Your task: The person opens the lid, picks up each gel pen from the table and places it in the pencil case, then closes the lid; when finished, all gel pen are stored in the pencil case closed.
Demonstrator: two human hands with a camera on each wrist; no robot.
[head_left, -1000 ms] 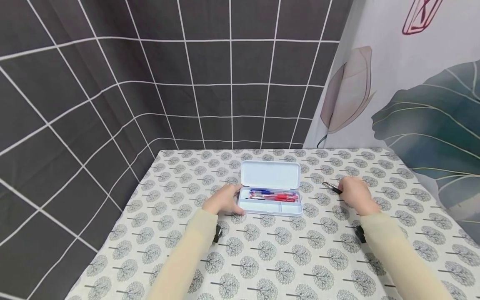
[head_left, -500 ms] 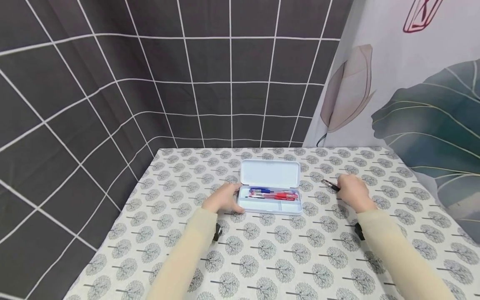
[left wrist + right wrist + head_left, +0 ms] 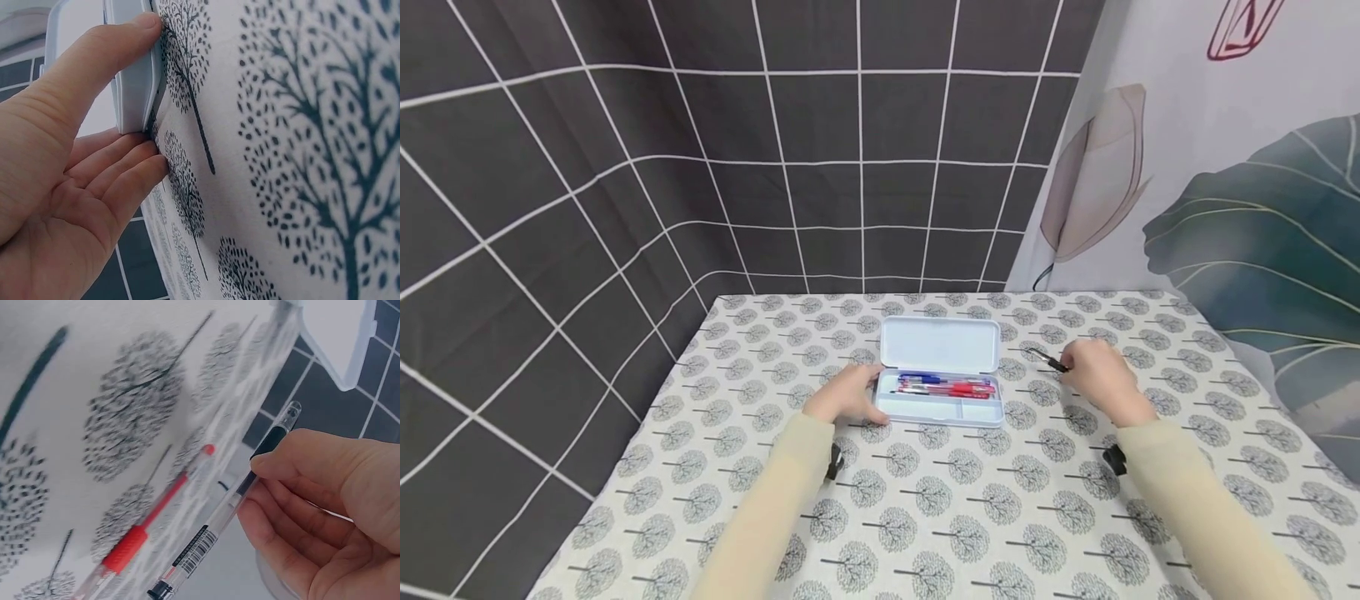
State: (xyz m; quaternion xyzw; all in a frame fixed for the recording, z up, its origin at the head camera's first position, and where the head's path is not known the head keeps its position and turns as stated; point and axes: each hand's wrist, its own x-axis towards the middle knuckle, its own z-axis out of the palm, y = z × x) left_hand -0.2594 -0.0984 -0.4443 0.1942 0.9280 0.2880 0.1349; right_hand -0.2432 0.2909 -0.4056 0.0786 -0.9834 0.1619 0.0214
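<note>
A pale blue pencil case (image 3: pixel 917 419) lies with its lid up on the table, blue and red pens (image 3: pixel 951 388) in its rear compartment. At its left end my left hand (image 3: pixel 847 394) grips it; in the left wrist view the thumb (image 3: pixel 103 50) lies along the front wall and the fingers reach around the end. Right of the case, my right hand (image 3: pixel 1101 379) holds a black gel pen (image 3: pixel 206 534) between thumb and fingers. On the cloth beside it, in the right wrist view, lies a red pen (image 3: pixel 144 528); the head view does not show it.
A white cloth with grey tree prints (image 3: pixel 925 525) covers the table. Behind and to the left hangs a dark curtain with a white grid (image 3: pixel 820 200). A light curtain with leaf prints (image 3: pixel 1262 242) hangs at the right.
My right hand has shifted slightly left, bringing the black gel pen nearer to the pencil case. The left hand stays at the case.
</note>
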